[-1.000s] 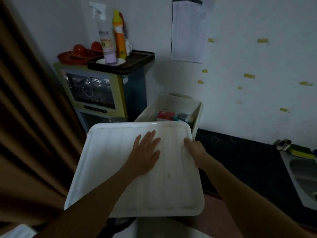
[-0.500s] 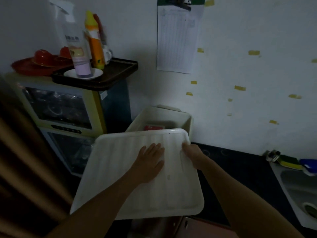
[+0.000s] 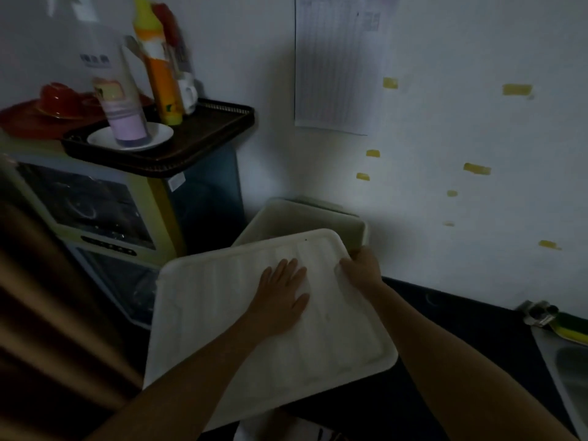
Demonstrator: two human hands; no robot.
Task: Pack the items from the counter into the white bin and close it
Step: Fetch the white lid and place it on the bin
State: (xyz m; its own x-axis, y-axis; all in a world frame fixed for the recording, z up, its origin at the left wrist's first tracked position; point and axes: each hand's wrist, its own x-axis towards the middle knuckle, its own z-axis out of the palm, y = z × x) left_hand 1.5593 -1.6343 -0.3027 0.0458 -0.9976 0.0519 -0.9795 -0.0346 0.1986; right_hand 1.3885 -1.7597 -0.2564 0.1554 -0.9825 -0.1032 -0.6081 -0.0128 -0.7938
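Forward over the bin is where the white lid (image 3: 222,313) has moved since half a second ago: its far edge now overlaps the near rim of the white bin (image 3: 302,214), and the red box that showed inside earlier is hidden behind it. The left grip (image 3: 281,297) lies flat with fingers straight, pressing on the lid's top as before. The right grip (image 3: 361,268) is closed round the lid's far right corner, thumb on top. The bin sits against the wall between the cabinet (image 3: 95,202) and the dark table (image 3: 477,329); whether it stands on the table I cannot tell. Packing looks finished, by my judgement, since closing is under way. What is left: the lid is tilted and mostly short of the bin, toward the person, so it must go on across the opening, square up with the rim and be pressed down
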